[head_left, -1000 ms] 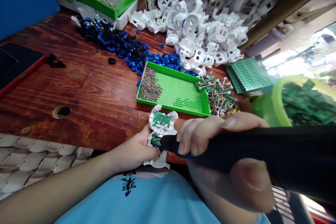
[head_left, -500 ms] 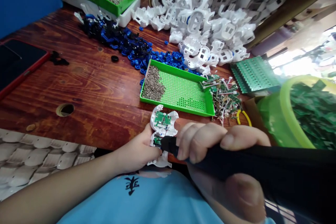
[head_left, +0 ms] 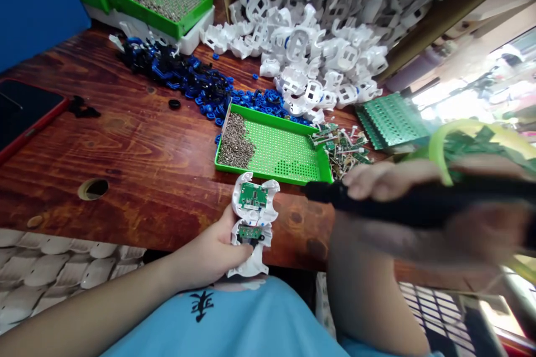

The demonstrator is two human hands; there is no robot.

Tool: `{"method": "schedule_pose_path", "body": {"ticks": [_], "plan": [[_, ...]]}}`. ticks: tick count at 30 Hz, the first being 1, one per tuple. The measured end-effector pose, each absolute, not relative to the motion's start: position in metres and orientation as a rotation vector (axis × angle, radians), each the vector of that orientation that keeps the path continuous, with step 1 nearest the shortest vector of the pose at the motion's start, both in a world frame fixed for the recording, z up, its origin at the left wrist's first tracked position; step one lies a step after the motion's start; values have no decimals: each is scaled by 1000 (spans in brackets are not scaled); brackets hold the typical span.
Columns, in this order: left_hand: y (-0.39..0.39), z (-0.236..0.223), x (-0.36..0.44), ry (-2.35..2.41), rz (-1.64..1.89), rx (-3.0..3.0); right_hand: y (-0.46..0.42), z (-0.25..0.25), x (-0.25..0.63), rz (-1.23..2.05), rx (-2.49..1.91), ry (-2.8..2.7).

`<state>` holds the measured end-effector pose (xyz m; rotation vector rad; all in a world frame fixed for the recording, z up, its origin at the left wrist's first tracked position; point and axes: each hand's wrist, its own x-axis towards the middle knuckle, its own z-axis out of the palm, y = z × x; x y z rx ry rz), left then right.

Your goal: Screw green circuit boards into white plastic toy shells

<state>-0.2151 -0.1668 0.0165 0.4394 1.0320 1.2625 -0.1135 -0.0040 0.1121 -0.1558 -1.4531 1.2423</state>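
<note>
Two green boards (head_left: 253,196) sit in white shell (head_left: 256,263), open-faced before table (head_left: 138,139) edge; cover absent, fastening too small to judge. Left hand (head_left: 214,251) grips shell; right hand (head_left: 435,240), blurred, grips black tool (head_left: 389,203), tip apart from shell.

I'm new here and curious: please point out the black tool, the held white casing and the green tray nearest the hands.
Black tool (head_left: 410,207): head view, on its dark body.
White casing (head_left: 247,215): head view, on plastic near its middle.
Green tray (head_left: 282,148): head view, on its bare floor.
</note>
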Motion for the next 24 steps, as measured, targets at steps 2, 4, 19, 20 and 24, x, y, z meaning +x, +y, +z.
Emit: {"method": "schedule_pose_path", "body": {"ticks": [2, 4, 19, 20, 24], "plan": [[-167, 16, -215, 1000, 1263, 422, 19, 99, -133, 1153, -170, -1363], [-166, 16, -215, 986, 1250, 422, 38, 86, -153, 1115, -209, -1327], [-163, 19, -219, 925, 1186, 335, 66, 58, -173, 1194, -212, -1404], [-163, 19, -218, 918, 1187, 314, 65, 58, -173, 1201, -210, -1409], [-163, 22, -216, 855, 1215, 197, 65, 58, -174, 1204, -208, -1417]]}}
